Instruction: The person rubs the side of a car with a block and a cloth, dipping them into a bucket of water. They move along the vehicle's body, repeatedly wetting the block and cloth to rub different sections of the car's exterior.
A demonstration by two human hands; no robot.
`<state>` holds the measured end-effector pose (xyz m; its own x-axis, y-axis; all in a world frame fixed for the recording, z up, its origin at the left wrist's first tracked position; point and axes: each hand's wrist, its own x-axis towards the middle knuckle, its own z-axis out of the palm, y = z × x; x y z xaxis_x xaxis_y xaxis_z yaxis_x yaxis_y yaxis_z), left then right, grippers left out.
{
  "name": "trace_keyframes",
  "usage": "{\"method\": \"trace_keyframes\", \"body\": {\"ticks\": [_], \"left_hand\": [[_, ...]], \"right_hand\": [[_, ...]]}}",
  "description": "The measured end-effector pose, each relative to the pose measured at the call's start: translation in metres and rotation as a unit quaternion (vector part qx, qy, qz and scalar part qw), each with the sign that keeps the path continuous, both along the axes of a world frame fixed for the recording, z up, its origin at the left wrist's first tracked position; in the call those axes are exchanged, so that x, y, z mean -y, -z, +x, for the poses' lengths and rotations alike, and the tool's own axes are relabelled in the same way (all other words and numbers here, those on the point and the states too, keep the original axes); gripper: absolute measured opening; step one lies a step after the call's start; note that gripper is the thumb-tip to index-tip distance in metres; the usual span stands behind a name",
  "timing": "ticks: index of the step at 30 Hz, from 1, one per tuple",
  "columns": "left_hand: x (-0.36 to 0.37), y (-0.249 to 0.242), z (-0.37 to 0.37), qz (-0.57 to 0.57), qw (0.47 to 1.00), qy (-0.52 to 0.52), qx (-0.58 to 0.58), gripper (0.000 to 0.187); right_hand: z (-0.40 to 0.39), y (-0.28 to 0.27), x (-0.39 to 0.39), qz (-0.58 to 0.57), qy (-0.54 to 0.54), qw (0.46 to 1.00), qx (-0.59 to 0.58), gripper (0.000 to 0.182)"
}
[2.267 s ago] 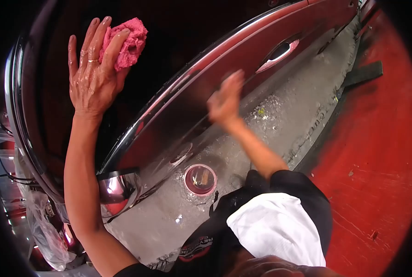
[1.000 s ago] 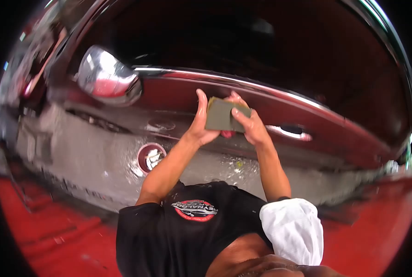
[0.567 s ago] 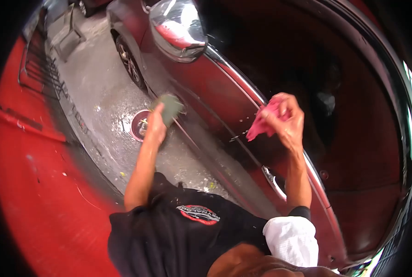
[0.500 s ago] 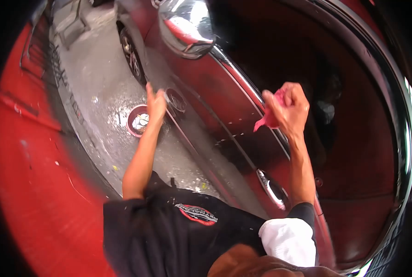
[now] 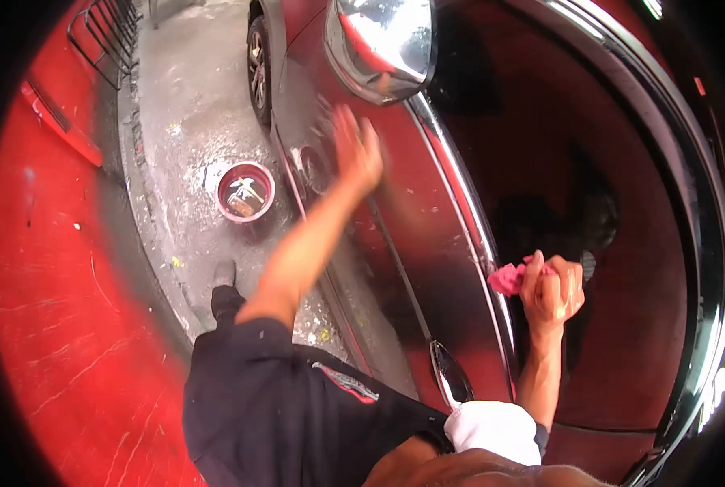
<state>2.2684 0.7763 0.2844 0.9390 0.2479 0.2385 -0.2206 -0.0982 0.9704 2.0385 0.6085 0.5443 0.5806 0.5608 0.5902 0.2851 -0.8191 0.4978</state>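
My right hand (image 5: 554, 290) is closed around a crumpled pink cloth (image 5: 507, 279), which sticks out toward the chrome strip below the window. This hand is at the dark side window (image 5: 630, 333) of a dark red car. Over the front part of the car door (image 5: 427, 231), just below the side mirror (image 5: 391, 40), is my left hand (image 5: 357, 152). Its fingers are stretched out, slightly blurred, with nothing in them. A chrome door handle (image 5: 450, 375) sits low on the door, near my body.
A reddish bucket (image 5: 219, 196) with liquid and something pale inside stands on the wet concrete floor (image 5: 184, 89) left of the car. Along the left runs a red wall (image 5: 62, 308), with a black metal rack (image 5: 107, 40) further ahead. The car's front wheel (image 5: 258, 69) is ahead.
My left hand has swung from near the bucket over to the car door. My right hand has moved back toward me along the window with the cloth. The view has shifted.
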Motion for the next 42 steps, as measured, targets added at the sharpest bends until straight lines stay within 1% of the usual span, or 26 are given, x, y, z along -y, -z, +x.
{"method": "trace_keyframes", "body": {"ticks": [1,3,5,6,9,11,13,15,16,17,18,21,22,23,25,27,29,32,33,34,35,37,39,40,41,42], "left_hand": [[-0.008,0.056,0.09,0.109,0.993,-0.034,0.002,0.072],[-0.044,0.047,0.154,0.052,0.992,0.065,-0.094,0.074],[-0.04,-0.02,0.06,-0.165,0.94,0.286,0.087,0.074],[0.01,-0.009,0.0,0.065,0.988,-0.032,0.138,0.067],[0.06,-0.008,-0.181,0.145,0.919,0.189,0.315,0.074],[0.035,-0.031,-0.126,0.15,0.949,0.123,0.248,0.07],[0.014,-0.038,-0.003,0.055,0.996,0.038,0.05,0.069],[-0.028,-0.064,0.05,-0.005,0.966,0.255,0.033,0.07],[-0.006,-0.057,0.028,-0.067,0.982,0.175,0.035,0.068],[0.014,-0.049,-0.008,0.072,0.989,0.028,0.122,0.066],[0.033,-0.039,-0.058,0.127,0.981,0.018,0.145,0.067],[0.02,-0.042,-0.062,0.163,0.957,0.099,0.22,0.066],[0.006,-0.063,-0.019,0.085,0.978,0.075,0.178,0.065],[0.011,-0.032,0.046,0.178,0.968,0.142,0.102,0.063],[-0.028,-0.107,0.012,0.102,0.945,0.31,-0.001,0.058],[0.025,-0.063,-0.084,0.243,0.922,0.0,0.303,0.06],[0.059,-0.016,-0.211,0.207,0.891,0.245,0.322,0.079],[0.039,0.024,-0.189,0.177,0.832,0.329,0.411,0.069],[0.002,-0.028,-0.138,0.346,0.858,0.278,0.258,0.069],[-0.005,-0.003,-0.082,0.22,0.924,0.13,0.285,0.068],[-0.002,0.007,-0.022,0.102,0.978,0.031,0.18,0.066],[-0.012,0.05,0.099,0.063,0.996,0.027,0.052,0.069],[-0.012,0.013,0.074,-0.035,0.999,0.029,-0.023,0.071],[0.036,0.057,0.041,0.111,0.994,-0.014,0.0,0.068],[0.031,-0.009,-0.053,0.052,0.994,-0.005,0.099,0.069],[0.032,-0.023,-0.128,0.151,0.98,0.08,0.105,0.073]], "right_hand": [[-0.002,0.007,-0.004,-0.001,0.018,1.0,0.008,0.042],[0.003,0.009,-0.011,-0.007,0.022,0.998,-0.051,0.041],[0.009,0.02,-0.012,0.016,0.025,0.999,-0.031,0.039],[0.016,0.023,-0.014,0.025,0.006,0.999,-0.034,0.036],[0.023,0.026,-0.017,0.023,-0.018,0.998,-0.051,0.033],[0.025,0.027,-0.014,0.031,-0.024,0.998,-0.046,0.033],[0.027,0.028,-0.014,0.035,-0.025,0.998,-0.04,0.033],[0.025,0.03,-0.016,0.034,-0.013,0.998,-0.042,0.032],[0.025,0.028,-0.017,0.04,-0.017,0.998,-0.043,0.031],[0.024,0.03,-0.02,0.046,-0.016,0.998,-0.039,0.031],[0.022,0.028,-0.023,0.045,-0.007,0.998,-0.043,0.034],[0.017,0.028,-0.022,0.042,0.002,0.998,-0.055,0.038],[0.018,0.029,-0.023,0.048,-0.001,0.998,-0.052,0.037],[0.017,0.031,-0.026,0.052,0.002,0.997,-0.054,0.037],[0.02,0.026,-0.024,0.055,-0.024,0.997,-0.046,0.029],[0.022,0.029,-0.024,0.06,-0.013,0.997,-0.043,0.029],[0.02,0.031,-0.023,0.063,-0.014,0.997,-0.046,0.031],[0.023,0.036,-0.018,0.064,-0.03,0.997,-0.039,0.032],[0.022,0.037,-0.015,0.064,-0.026,0.997,-0.041,0.033],[0.023,0.036,-0.015,0.064,-0.029,0.997,-0.04,0.033],[0.025,0.036,-0.015,0.063,-0.022,0.997,-0.035,0.032],[0.024,0.038,-0.02,0.062,-0.023,0.997,-0.036,0.032],[0.02,0.036,-0.023,0.061,-0.008,0.997,-0.045,0.031],[0.019,0.039,-0.021,0.068,0.01,0.996,-0.052,0.044],[0.019,0.039,-0.023,0.087,-0.001,0.995,-0.052,0.044],[0.019,0.039,-0.027,0.087,0.0,0.995,-0.058,0.044]]}}
